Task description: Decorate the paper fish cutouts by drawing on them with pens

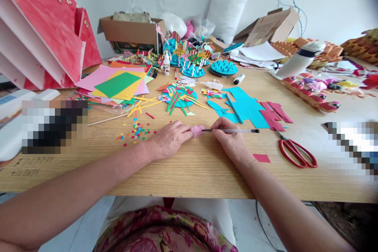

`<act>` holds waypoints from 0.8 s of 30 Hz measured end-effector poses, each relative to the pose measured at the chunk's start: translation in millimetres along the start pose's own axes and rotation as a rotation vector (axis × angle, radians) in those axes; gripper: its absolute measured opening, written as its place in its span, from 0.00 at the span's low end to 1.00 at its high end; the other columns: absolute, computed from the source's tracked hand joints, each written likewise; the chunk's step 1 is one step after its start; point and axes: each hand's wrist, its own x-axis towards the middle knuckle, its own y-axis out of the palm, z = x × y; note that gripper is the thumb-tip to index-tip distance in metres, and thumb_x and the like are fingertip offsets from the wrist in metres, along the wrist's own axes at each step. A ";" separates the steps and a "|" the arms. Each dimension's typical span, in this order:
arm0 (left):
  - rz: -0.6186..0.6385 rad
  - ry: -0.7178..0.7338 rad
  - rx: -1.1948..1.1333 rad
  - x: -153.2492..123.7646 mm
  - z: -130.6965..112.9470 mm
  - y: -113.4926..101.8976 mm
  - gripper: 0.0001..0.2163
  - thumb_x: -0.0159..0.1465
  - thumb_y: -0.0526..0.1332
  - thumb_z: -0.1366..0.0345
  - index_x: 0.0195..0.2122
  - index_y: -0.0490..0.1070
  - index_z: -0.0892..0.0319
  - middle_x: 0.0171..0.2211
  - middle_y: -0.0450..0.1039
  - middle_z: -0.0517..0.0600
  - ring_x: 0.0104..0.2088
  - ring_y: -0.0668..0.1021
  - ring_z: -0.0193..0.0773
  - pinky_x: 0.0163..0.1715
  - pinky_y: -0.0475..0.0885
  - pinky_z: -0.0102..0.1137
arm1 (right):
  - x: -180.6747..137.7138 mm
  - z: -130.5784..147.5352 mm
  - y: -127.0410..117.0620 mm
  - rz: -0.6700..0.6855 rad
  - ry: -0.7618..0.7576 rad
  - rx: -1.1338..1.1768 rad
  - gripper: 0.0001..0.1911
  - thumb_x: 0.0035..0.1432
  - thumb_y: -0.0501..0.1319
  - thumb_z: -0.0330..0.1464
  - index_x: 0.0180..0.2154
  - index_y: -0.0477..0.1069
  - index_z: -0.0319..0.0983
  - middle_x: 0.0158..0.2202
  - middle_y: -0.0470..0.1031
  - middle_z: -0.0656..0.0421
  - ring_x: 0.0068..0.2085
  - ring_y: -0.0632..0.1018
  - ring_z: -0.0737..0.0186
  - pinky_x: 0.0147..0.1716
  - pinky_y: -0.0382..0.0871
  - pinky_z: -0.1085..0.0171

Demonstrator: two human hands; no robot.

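My left hand [171, 138] has its fingers pressed together on a small pink dotted paper cutout [197, 131] at the table's front middle. Pinched in my right hand [228, 138] is a slim pen [242, 130], its dark tip touching the cutout's right edge. Confetti-like paper dots [138, 130] in many colours lie scattered left of my left hand. Beyond both hands is a blue round piece [189, 100] topped with coloured paper strips. A blue paper fish [217, 107] lies near cut blue paper [249, 104].
Red-handled scissors [297, 153] and a red paper scrap [261, 158] lie to the right. Coloured sheets [119, 82] are stacked at left, with a thin stick [108, 119] nearby. Farther back stand a glue bottle [166, 65], blue paper crafts [223, 67] and a cardboard box [132, 31].
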 end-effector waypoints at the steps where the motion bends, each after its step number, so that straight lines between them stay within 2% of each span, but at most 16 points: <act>1: -0.001 0.002 -0.003 -0.2 0.2 0.1 0.23 0.66 0.47 0.77 0.62 0.52 0.59 0.54 0.66 0.51 0.46 0.68 0.38 0.48 0.63 0.33 | -0.1 0.3 -0.2 0.002 0.002 -0.001 0.01 0.40 0.53 0.30 0.21 0.62 0.41 0.17 0.59 0.65 0.22 0.61 0.67 0.22 0.53 0.66; 10: -0.004 0.004 0.005 0.8 -1.0 -1.4 0.22 0.67 0.47 0.76 0.61 0.55 0.60 0.52 0.67 0.51 0.43 0.68 0.39 0.47 0.64 0.33 | 0.9 -2.8 1.1 0.022 0.018 -0.019 0.01 0.40 0.54 0.31 0.21 0.62 0.41 0.18 0.60 0.65 0.22 0.61 0.67 0.22 0.53 0.66; 15: -0.007 0.008 -0.002 1.1 -0.2 -0.6 0.23 0.66 0.47 0.77 0.62 0.52 0.60 0.51 0.67 0.52 0.43 0.68 0.39 0.47 0.64 0.32 | 1.0 -2.2 1.2 0.024 0.011 -0.027 0.01 0.40 0.54 0.31 0.21 0.62 0.41 0.17 0.60 0.65 0.22 0.61 0.67 0.21 0.52 0.66; 21: -0.018 0.010 -0.002 1.6 1.4 3.1 0.21 0.66 0.48 0.77 0.60 0.57 0.61 0.51 0.68 0.52 0.44 0.68 0.39 0.47 0.64 0.34 | 2.3 -4.3 2.7 0.016 0.008 -0.034 0.01 0.40 0.54 0.31 0.21 0.63 0.41 0.18 0.61 0.65 0.22 0.61 0.67 0.21 0.53 0.67; 24: -0.009 0.014 -0.016 1.5 1.3 2.9 0.22 0.66 0.47 0.77 0.61 0.54 0.60 0.53 0.66 0.51 0.45 0.69 0.38 0.47 0.64 0.33 | 3.3 -6.0 3.0 0.006 0.008 -0.036 0.01 0.40 0.54 0.31 0.21 0.63 0.41 0.18 0.61 0.65 0.22 0.61 0.67 0.21 0.52 0.67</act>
